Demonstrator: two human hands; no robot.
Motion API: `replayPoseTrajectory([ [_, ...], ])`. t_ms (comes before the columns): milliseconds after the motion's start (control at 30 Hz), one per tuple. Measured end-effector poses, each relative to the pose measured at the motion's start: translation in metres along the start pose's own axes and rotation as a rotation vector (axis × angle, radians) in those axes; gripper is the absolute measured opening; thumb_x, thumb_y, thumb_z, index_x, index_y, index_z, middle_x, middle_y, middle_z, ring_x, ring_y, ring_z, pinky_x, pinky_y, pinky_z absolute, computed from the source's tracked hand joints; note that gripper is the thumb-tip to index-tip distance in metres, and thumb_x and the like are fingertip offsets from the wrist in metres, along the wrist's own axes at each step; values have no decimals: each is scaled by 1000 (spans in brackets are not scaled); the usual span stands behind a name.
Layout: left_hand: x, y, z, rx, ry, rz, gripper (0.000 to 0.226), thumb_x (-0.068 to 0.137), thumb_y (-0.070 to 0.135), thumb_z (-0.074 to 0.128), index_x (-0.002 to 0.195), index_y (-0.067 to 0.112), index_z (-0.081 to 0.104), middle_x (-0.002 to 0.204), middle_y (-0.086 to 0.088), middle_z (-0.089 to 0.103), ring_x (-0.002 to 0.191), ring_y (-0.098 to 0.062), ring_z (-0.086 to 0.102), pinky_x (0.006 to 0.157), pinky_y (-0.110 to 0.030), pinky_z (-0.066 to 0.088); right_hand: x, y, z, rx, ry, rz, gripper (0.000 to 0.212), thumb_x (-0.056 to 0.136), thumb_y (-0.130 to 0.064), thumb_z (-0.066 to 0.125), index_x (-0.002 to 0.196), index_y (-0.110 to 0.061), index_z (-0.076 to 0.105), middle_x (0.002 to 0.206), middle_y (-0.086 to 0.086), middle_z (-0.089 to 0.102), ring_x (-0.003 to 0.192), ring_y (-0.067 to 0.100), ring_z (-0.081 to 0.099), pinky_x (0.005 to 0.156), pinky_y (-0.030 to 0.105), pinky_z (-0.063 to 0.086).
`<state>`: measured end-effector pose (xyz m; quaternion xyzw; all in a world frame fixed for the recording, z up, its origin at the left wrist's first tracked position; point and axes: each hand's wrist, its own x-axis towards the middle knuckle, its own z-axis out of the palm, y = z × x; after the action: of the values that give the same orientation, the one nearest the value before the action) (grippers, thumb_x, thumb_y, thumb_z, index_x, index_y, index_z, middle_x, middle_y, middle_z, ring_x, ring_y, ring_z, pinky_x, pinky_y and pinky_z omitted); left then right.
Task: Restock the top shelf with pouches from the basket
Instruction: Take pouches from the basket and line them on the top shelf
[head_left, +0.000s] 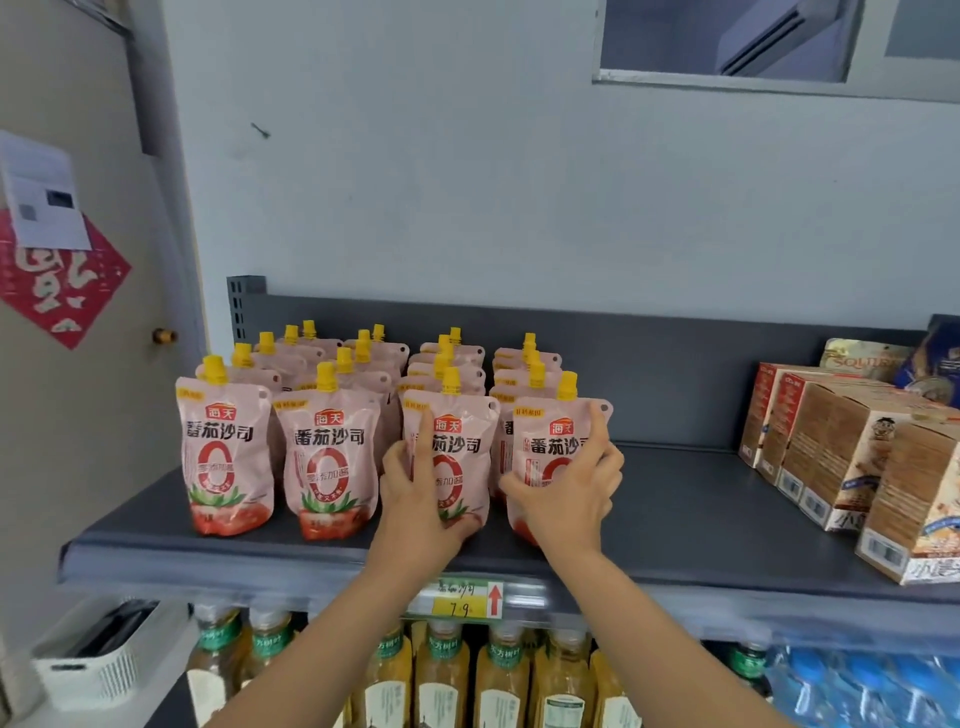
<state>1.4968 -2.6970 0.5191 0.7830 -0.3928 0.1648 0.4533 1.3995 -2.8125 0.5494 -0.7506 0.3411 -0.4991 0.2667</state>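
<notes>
While both stand upright near the front edge of the top shelf (675, 512), we wrap our left hand (415, 486) round the lower body of one pouch (460, 441), index finger (427, 436) up its face; our right hand (569, 491) clasps the neighbouring pouch (548, 441) by its side. Film looks soft, slick, bottom-heavy: we judge a two-sided belly hold safest, not the spout (451, 380).

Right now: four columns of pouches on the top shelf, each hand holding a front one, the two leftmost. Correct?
No. In the head view the left hand holds the third front pouch and the right hand the fourth front pouch: the two rightmost, not leftmost. The rest stands.
</notes>
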Motion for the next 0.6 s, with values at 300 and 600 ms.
replayPoseTrajectory([
  [300,-2,-4,-6,120,8,38,126,71,44,79,143,43,-25,144,-4,15,133,-27,30,97,-40,47,-12,1,18,35,7,-85,117,61,-33,85,151,-20,11,132,13,32,116,28,34,92,45,40],
  [600,-8,-13,-22,218,-47,61,121,73,56,72,140,42,-28,151,-8,11,139,-26,22,105,-38,40,-15,7,21,66,-9,-123,110,66,-30,83,149,-24,12,139,14,25,123,30,31,98,45,40],
])
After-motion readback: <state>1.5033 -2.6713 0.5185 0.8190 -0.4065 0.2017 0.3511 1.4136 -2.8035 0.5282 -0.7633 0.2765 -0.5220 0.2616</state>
